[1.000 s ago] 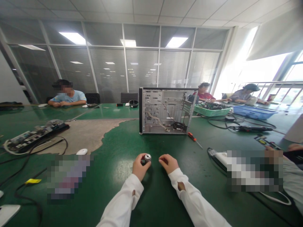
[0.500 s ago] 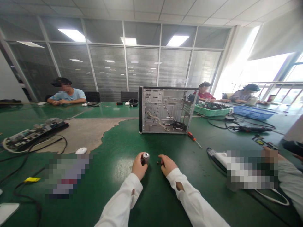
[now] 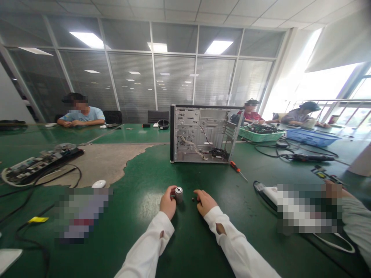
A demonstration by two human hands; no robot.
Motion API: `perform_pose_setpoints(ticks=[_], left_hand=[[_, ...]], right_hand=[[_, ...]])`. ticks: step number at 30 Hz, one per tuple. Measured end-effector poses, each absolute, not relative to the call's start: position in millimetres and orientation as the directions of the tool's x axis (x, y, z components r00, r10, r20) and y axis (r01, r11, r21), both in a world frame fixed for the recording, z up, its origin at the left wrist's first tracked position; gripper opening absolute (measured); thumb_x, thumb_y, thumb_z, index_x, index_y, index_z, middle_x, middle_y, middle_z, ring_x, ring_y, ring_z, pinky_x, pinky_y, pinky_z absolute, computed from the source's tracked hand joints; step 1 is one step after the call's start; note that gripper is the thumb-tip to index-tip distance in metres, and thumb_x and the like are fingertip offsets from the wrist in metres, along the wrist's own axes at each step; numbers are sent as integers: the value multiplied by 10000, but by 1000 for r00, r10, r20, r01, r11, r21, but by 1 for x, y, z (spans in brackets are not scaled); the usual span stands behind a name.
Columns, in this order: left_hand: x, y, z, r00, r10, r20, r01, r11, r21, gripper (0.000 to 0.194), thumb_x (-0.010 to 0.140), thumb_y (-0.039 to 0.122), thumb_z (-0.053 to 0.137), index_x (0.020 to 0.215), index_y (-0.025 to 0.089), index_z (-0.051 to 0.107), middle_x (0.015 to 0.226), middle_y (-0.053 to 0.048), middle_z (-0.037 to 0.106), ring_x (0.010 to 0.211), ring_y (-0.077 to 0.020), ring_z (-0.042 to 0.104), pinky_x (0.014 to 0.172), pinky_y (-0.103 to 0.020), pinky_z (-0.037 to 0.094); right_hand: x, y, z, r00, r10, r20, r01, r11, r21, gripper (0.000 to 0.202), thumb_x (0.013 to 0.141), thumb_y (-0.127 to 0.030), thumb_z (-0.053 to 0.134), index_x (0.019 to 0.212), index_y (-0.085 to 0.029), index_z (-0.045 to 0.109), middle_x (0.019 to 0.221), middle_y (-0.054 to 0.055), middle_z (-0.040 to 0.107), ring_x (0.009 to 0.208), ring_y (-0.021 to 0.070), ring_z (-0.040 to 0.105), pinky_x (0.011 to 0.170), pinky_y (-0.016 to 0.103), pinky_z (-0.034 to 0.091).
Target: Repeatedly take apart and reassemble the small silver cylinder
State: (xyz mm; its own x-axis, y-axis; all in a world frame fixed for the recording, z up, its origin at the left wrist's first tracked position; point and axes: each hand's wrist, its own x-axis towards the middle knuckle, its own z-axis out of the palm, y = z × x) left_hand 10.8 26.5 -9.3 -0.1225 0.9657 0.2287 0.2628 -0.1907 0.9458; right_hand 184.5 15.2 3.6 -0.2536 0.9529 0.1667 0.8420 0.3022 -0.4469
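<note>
A small silvery metal cylinder (image 3: 179, 195) stands upright on the green table, a dark hole in its top. My left hand (image 3: 168, 202) is at its left side with fingers curved loosely apart; the thumb is off its front, and fingertips at its upper left seem to touch it. To the right, my right hand (image 3: 206, 201) rests low over the table, index finger and thumb apart, nothing visible between them. Just by those fingertips lies a tiny dark piece (image 3: 193, 199), too small to name.
An opened computer case (image 3: 207, 135) stands ahead, with an orange-handled screwdriver (image 3: 239, 171) at its right corner. Cables, a green basket (image 3: 262, 134) and a blue basket (image 3: 311, 138) lie farther right. At the right edge a co-worker's hand (image 3: 333, 190) shows. A power strip (image 3: 43, 164) lies left.
My left hand has loosened from the metal cylinder and shifted slightly left, its thumb coming away from the front. The cylinder stays standing. My right hand has hardly moved.
</note>
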Motion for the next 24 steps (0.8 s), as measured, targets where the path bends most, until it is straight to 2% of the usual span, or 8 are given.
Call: perform_pose_setpoints(ticks=[9, 14, 18, 24], left_hand=[[10, 26, -11, -113, 964, 241, 255, -206, 945, 496, 522, -97, 316, 881, 171, 528, 884, -34, 609, 845, -126, 551, 740, -243, 415], [10, 27, -12, -116, 961, 249, 266, -212, 941, 495, 525, -96, 314, 881, 175, 527, 883, -32, 607, 848, -126, 549, 740, -241, 415], [10, 27, -15, -112, 958, 264, 286, -223, 932, 504, 525, -103, 309, 886, 175, 525, 891, -35, 601, 846, -122, 545, 736, -239, 416], [13, 20, -18, -143, 947, 289, 304, -236, 923, 513, 516, -119, 319, 882, 176, 526, 902, -30, 584, 827, -113, 544, 720, -230, 426]], right_hand=[[184, 15, 0, -263, 944, 200, 833, 327, -447, 489, 565, -32, 390, 1033, -150, 465, 816, 44, 521, 753, 134, 485, 714, 228, 362], [185, 15, -6, -238, 928, 287, 802, 354, -481, 454, 585, -45, 389, 1015, -166, 472, 818, 36, 512, 683, 117, 486, 668, 227, 388], [181, 11, -8, -241, 890, 386, 732, 428, -531, 440, 604, -52, 389, 1020, -176, 465, 892, 46, 493, 703, 111, 489, 697, 245, 411], [158, -5, -10, -220, 828, 516, 611, 529, -588, 559, 610, -101, 441, 1157, -177, 351, 997, 82, 454, 740, 140, 482, 674, 300, 450]])
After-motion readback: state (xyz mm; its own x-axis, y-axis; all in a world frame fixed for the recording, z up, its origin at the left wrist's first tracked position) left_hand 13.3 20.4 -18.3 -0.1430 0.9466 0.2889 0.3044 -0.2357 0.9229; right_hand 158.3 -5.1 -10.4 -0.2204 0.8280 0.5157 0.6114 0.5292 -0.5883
